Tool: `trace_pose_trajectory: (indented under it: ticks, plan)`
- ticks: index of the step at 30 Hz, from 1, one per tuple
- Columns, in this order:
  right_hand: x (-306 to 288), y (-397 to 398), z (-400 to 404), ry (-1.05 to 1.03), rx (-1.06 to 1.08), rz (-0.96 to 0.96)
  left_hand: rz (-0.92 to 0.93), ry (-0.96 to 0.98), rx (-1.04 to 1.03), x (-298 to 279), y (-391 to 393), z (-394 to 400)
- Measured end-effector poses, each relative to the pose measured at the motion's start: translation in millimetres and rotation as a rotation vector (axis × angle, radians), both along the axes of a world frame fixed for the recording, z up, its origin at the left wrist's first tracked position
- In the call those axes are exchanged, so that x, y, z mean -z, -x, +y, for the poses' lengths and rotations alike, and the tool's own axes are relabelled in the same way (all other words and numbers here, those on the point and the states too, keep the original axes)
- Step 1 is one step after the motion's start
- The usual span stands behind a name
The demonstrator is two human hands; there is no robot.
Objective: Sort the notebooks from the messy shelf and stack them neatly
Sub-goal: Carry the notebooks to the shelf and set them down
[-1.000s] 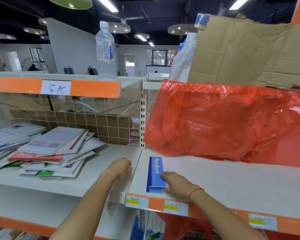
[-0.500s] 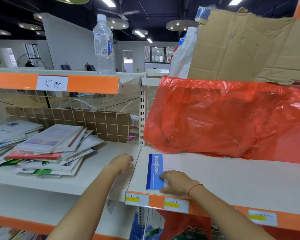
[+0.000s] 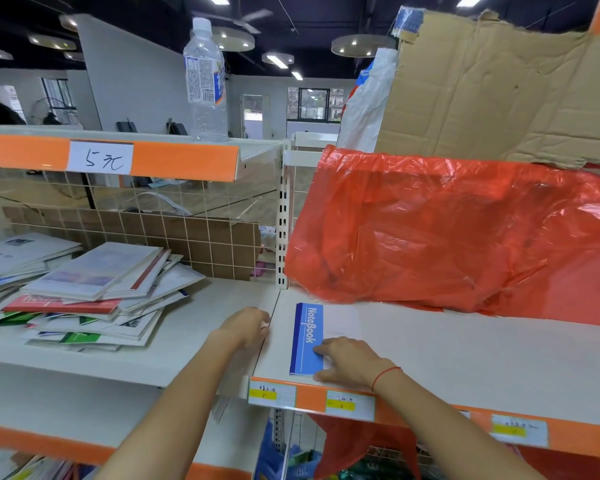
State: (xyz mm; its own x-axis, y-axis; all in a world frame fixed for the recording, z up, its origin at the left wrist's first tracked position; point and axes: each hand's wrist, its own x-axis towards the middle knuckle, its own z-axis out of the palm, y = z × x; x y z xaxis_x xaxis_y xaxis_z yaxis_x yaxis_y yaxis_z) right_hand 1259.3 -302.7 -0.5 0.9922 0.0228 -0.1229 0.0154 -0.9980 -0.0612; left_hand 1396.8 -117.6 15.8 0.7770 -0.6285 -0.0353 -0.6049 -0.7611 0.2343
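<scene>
A blue-and-white notebook (image 3: 307, 339) lay flat at the left front corner of the right-hand shelf (image 3: 465, 355), its blue spine strip printed "NoteBook" running from front to back, its near edge close to the orange price rail (image 3: 312, 398). The right hand (image 3: 347, 360) rested palm-down on the notebook's near right part, fingers spread and fairly straight, pressing the cover rather than curling round it, so its grip was released; a thin red string circled that wrist. The left hand (image 3: 246, 327) sat on the right end of the left-hand shelf (image 3: 201, 327), just beside the seam between the two shelves, its fingers curled under into a loose fist; it appeared to hold nothing, though the fingertips were hidden, and it did not touch the notebook. Further left on that shelf sprawled a messy pile of notebooks (image 3: 94, 296), fanned at odd angles, a red cover showing in the middle of the heap and green ones beneath. Behind the notebook a crumpled red plastic bag (image 3: 458, 233) filled the back of the right-hand shelf, with torn cardboard (image 3: 499, 88) standing above it. A clear water bottle (image 3: 207, 81) stood upright on the upper shelf, to the right of a handwritten price tag (image 3: 101, 157).
</scene>
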Motion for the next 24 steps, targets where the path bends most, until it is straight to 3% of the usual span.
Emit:
trace_pose_trajectory:
  ticks: [8,12,17,24]
  plan:
    - [-1,5,0,-0.039,0.02,0.015,0.215,0.072,0.028,-2,8,-8]
    - [-3,17,-12,-0.097,0.126,-0.01,0.394,-0.2,0.08,-8,20,-19]
    - [-7,34,-35,-0.133,0.292,0.081,0.363,-0.323,0.146,-9,31,-31]
    - [-9,38,-25,-0.249,0.321,0.072,0.298,-0.346,0.192,-2,34,-42]
